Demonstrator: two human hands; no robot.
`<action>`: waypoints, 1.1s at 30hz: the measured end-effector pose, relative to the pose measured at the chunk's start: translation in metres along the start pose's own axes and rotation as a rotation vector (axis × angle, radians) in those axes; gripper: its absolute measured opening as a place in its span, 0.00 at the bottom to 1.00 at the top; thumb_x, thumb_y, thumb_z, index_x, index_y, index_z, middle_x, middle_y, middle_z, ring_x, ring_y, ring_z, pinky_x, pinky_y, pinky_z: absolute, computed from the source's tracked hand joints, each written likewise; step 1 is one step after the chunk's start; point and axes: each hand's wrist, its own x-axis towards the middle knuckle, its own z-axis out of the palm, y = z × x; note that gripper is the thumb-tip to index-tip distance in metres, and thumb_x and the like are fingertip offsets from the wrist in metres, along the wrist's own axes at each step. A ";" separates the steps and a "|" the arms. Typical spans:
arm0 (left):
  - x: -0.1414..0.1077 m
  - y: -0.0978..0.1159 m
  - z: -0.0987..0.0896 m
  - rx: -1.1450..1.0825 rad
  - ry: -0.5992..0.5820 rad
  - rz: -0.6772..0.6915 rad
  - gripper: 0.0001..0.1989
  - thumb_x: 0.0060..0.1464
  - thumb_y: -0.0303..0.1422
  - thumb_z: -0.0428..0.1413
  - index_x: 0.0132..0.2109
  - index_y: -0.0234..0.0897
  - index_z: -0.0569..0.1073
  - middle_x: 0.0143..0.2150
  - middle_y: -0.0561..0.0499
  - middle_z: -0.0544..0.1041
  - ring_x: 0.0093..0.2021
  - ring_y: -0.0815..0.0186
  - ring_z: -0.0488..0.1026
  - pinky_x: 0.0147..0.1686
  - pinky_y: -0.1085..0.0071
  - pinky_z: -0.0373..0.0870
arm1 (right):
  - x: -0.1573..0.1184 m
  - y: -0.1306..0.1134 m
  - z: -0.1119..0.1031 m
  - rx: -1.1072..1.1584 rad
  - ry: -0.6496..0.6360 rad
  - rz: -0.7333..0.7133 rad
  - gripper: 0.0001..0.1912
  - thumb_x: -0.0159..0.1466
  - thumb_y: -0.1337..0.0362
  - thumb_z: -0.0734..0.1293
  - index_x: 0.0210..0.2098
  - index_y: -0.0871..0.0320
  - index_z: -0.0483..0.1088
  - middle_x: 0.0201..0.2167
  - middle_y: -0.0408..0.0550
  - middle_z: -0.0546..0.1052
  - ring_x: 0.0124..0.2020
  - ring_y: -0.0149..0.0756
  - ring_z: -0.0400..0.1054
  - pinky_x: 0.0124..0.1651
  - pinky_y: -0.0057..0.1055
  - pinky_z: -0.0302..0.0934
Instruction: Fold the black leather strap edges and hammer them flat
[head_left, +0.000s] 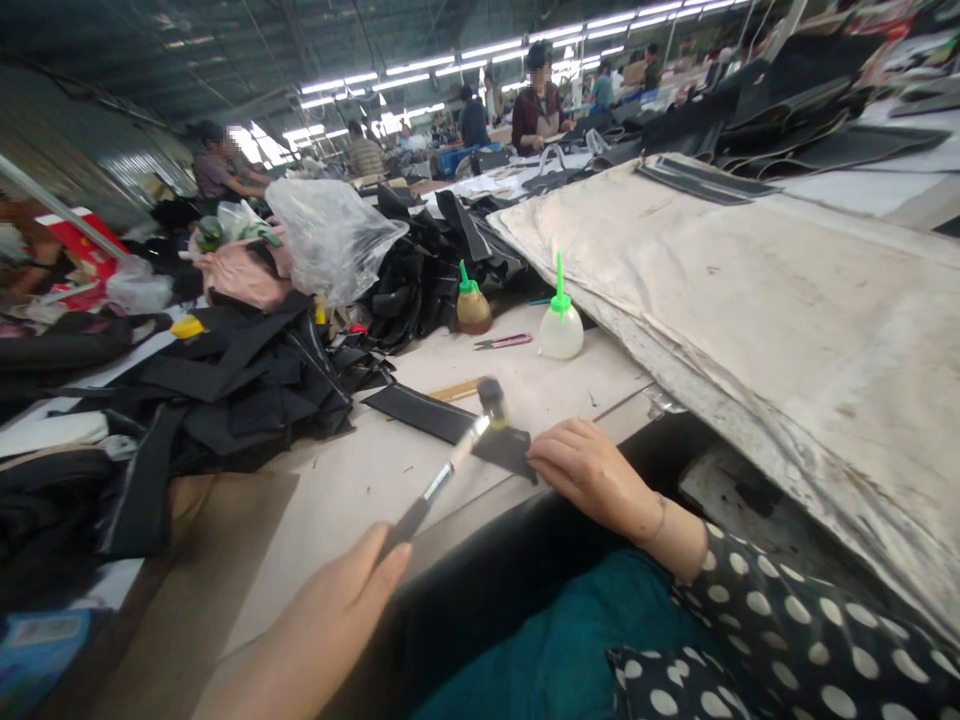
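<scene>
My left hand [330,610] is closed round the dark grip of a hammer [439,482], whose shaft is metal. Its black head, yellowish on the lower side and slightly blurred, is over a black strip of material [435,418]. At the strip's near right end, my right hand [585,470] pinches the edge between thumb and fingers. The strip lies slantwise on the pale worktop [300,540]. Just behind it is a flat yellowish stick [457,389], partly hidden by the hammer head. Whether the head touches the strip, I cannot tell.
Beyond lie pink-handled thread snips [504,341], a brown glue bottle [473,310] and a white bottle [561,328], both green-tipped. Black pieces [240,370] are heaped left, near a clear plastic bag [330,235]. A large pale board [750,300] rises right. Several people work behind.
</scene>
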 end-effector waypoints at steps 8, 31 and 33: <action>-0.006 0.000 -0.006 0.003 -0.050 0.013 0.20 0.54 0.47 0.44 0.44 0.40 0.69 0.32 0.50 0.77 0.35 0.60 0.74 0.34 0.71 0.68 | -0.004 -0.008 -0.001 -0.059 -0.029 0.027 0.10 0.66 0.65 0.58 0.38 0.58 0.70 0.37 0.50 0.72 0.39 0.38 0.62 0.42 0.35 0.55; -0.013 0.007 0.004 0.055 -0.035 0.078 0.20 0.54 0.47 0.43 0.44 0.41 0.70 0.33 0.50 0.78 0.39 0.59 0.74 0.33 0.72 0.69 | -0.017 -0.011 0.001 -0.135 -0.018 0.074 0.13 0.67 0.63 0.56 0.43 0.58 0.70 0.31 0.49 0.71 0.34 0.36 0.62 0.38 0.34 0.51; -0.012 0.001 0.008 0.062 -0.039 0.073 0.20 0.53 0.46 0.45 0.46 0.40 0.70 0.38 0.48 0.78 0.43 0.58 0.74 0.36 0.71 0.69 | -0.017 -0.011 0.002 -0.126 -0.018 0.074 0.13 0.67 0.63 0.57 0.43 0.58 0.70 0.31 0.49 0.71 0.35 0.36 0.62 0.39 0.34 0.51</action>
